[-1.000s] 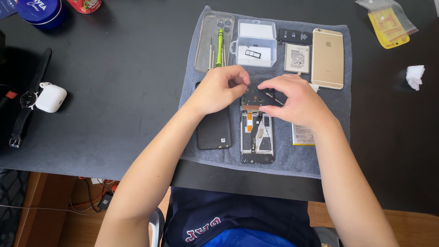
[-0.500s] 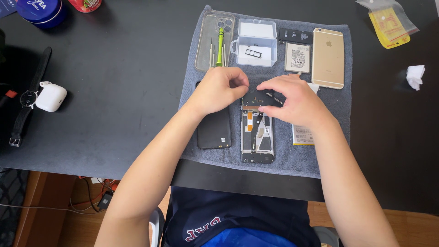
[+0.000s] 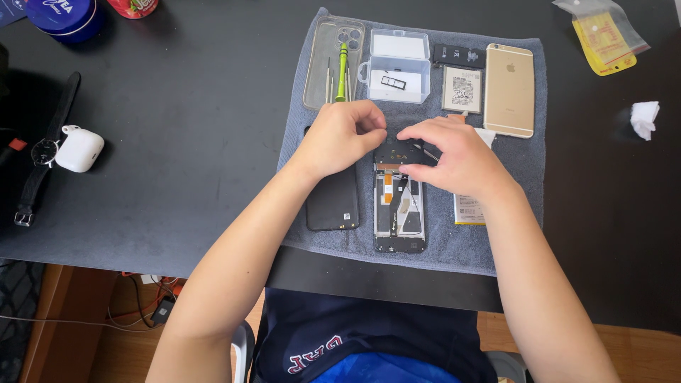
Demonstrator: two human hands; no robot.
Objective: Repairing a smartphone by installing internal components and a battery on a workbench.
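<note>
An opened phone with its insides exposed lies on a grey towel. Its black back cover lies just to its left. My left hand is curled, with its fingertips at the phone's top left corner. My right hand rests over the phone's top right, its fingers pinched on a thin metal tool whose tip points at the dark upper plate. The hands hide the top edge of the phone.
On the towel's far side lie a clear case, a green screwdriver, a clear plastic box, a battery and a gold phone. A watch and a white earbud case lie at the left. At the right is a white tissue.
Both hands stay over the top of the opened phone. My right fingers have shifted only slightly.
</note>
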